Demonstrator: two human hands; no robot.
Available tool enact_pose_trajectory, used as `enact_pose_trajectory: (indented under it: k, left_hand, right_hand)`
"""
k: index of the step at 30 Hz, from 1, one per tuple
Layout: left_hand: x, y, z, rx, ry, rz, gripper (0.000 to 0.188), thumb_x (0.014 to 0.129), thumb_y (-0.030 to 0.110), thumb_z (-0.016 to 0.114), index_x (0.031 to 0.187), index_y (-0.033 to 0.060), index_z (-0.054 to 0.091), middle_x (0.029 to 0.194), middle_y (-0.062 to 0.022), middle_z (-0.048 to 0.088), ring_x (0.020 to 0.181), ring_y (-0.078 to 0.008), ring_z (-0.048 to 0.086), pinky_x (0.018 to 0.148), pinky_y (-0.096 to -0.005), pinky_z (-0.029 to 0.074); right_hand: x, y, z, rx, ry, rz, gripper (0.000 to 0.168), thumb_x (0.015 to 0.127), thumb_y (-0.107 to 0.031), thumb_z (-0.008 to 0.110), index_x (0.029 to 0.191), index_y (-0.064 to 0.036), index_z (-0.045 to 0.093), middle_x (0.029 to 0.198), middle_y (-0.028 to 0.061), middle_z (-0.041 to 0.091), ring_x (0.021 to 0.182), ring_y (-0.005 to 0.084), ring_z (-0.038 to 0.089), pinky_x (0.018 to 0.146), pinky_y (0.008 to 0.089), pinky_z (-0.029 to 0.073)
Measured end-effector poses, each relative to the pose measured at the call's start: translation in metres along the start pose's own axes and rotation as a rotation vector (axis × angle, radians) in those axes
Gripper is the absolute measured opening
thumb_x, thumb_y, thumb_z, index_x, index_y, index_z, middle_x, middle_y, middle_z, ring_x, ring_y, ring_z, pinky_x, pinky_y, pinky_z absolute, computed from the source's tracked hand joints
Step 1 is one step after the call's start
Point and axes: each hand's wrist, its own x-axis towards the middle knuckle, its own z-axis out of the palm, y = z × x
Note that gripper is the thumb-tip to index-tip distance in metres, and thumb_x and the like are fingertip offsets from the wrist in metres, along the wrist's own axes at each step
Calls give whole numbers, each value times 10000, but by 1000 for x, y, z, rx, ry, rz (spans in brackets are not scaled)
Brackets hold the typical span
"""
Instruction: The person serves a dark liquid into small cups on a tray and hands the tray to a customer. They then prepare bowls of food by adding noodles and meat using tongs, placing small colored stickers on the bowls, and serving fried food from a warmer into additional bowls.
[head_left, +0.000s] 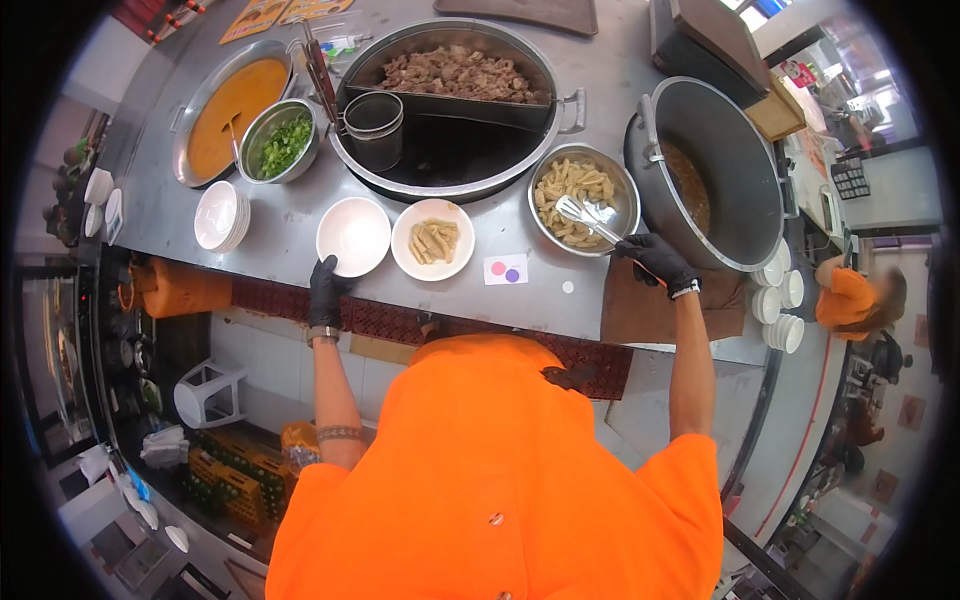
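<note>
My left hand (325, 294), in a black glove, grips the near left rim of an empty white bowl (355, 234) standing on the steel counter. Beside it, a second white bowl (406, 256) contains a small heap of pale yellowish strips (433, 241). My right hand (657, 262), also gloved in black, is closed around metal serving tongs (590, 218). The tongs' slotted head lies over similar strips (568, 185) in a stainless steel bowl (625, 213). Beyond the bowls is a large round pot (442, 154) with dark liquid in front and chopped meat (466, 73) behind a divider.
Left, a stack of white bowls (218, 217), chopped greens (286, 142) and a pan of orange soup (238, 124) line the counter (285, 225). A deep pot (716, 165) and brown cloth (686, 315) are at right. More stacked bowls (782, 330) stand beyond; another person (847, 300) is farther right.
</note>
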Motion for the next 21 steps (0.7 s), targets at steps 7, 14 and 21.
enact_pose_trajectory:
  k: [7,14,21]
  left_hand:
    - [-3,3,3,9,5,-3,567,974,448,632,1375,48,600,1171,-87,730,981,-210,713,820,-363,563]
    - [-1,3,0,44,17,-25,569,974,455,630,1376,54,596,1127,-91,742,905,-213,726,761,-355,564]
    - [-4,8,8,-22,13,-2,551,979,450,631,1372,64,594,1063,-76,754,809,-206,732,682,-334,552]
  right_hand:
    - [-20,10,-5,115,40,-95,281,1036,-336,651,1056,-63,715,573,-6,533,416,61,447,378,244,293]
    - [-37,8,-6,213,109,-155,279,1048,-320,645,1035,-48,708,564,-13,516,416,56,442,367,245,264]
    - [-50,14,-9,213,141,-173,270,1057,-307,622,1017,-53,705,531,-23,471,384,67,401,365,252,248]
